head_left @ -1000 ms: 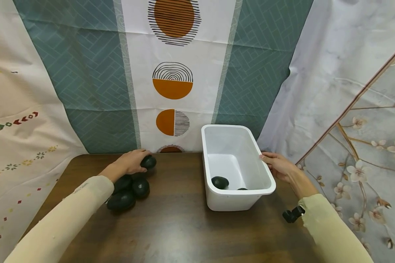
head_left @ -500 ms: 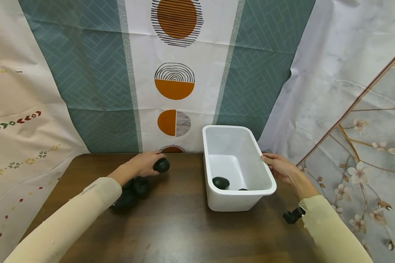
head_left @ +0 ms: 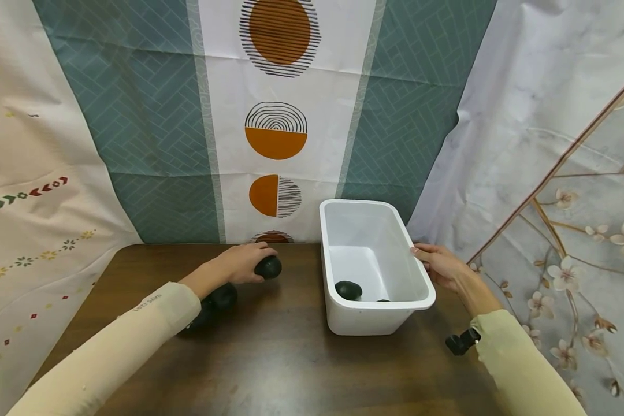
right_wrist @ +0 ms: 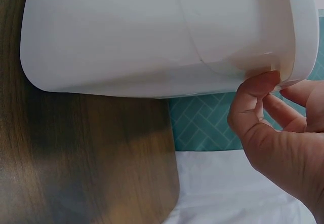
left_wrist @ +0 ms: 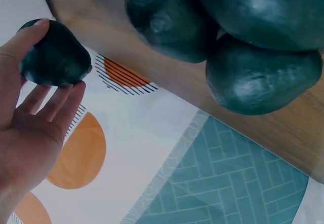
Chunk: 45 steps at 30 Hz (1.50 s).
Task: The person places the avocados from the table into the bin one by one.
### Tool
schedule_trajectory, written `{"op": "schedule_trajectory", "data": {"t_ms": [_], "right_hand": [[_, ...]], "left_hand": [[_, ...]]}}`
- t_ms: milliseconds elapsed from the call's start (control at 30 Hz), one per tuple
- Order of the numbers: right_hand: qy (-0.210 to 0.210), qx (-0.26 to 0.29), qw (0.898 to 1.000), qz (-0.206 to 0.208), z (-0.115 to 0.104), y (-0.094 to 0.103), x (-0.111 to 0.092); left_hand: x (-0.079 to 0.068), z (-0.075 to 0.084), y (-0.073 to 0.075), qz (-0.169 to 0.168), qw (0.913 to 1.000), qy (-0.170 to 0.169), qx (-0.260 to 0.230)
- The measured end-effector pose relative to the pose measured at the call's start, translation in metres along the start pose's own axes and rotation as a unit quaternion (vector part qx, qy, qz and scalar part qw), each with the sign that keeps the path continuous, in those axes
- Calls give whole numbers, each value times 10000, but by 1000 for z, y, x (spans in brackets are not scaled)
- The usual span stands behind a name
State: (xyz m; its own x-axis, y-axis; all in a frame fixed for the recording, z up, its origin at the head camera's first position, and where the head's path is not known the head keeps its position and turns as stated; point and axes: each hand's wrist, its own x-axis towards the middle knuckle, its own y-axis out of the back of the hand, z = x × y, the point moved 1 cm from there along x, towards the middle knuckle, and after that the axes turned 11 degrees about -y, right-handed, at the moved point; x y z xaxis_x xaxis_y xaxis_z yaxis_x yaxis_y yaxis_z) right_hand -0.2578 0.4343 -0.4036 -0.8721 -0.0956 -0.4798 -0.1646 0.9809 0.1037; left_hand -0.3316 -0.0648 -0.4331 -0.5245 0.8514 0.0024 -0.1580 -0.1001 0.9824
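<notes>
In the head view my left hand (head_left: 242, 263) holds a dark green avocado (head_left: 268, 267) over the table, left of a white plastic bin (head_left: 343, 315). The left wrist view shows the thumb on one side of that avocado (left_wrist: 55, 54) and the fingertips on the other. Behind the hand lie several more avocados (left_wrist: 263, 77), partly hidden by the left forearm in the head view. My right hand (head_left: 439, 263) pinches the bin's right rim; the right wrist view shows its thumb against the wall (right_wrist: 152, 46). Inside the bin rest an avocado (head_left: 348, 290) and part of another dark one.
The brown wooden table (head_left: 291, 370) ends at the back against a patterned curtain (head_left: 161, 208). A floral cloth (head_left: 567, 277) hangs at the right, a cream embroidered one (head_left: 41, 231) at the left. A small black device (head_left: 463, 341) sits at the right cuff.
My left hand has carried the avocado rightward, away from the pile and nearer the bin. The left forearm now covers more of the pile. The right hand and bin have stayed put.
</notes>
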Motion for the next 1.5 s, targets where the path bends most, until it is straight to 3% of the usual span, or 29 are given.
{"op": "schedule_trajectory", "data": {"t_ms": [867, 1233, 1500], "right_hand": [[-59, -31, 10000, 14, -1, -2, -2], [-42, -19, 10000, 27, 1, -1, -1], [-141, -2, 9998, 125, 0, -1, -1]], "left_hand": [[9, 16, -21, -172, 9996, 8, -211], [18, 30, -31, -133, 9995, -198, -201], [23, 38, -31, 120, 9989, -366, -266]]}}
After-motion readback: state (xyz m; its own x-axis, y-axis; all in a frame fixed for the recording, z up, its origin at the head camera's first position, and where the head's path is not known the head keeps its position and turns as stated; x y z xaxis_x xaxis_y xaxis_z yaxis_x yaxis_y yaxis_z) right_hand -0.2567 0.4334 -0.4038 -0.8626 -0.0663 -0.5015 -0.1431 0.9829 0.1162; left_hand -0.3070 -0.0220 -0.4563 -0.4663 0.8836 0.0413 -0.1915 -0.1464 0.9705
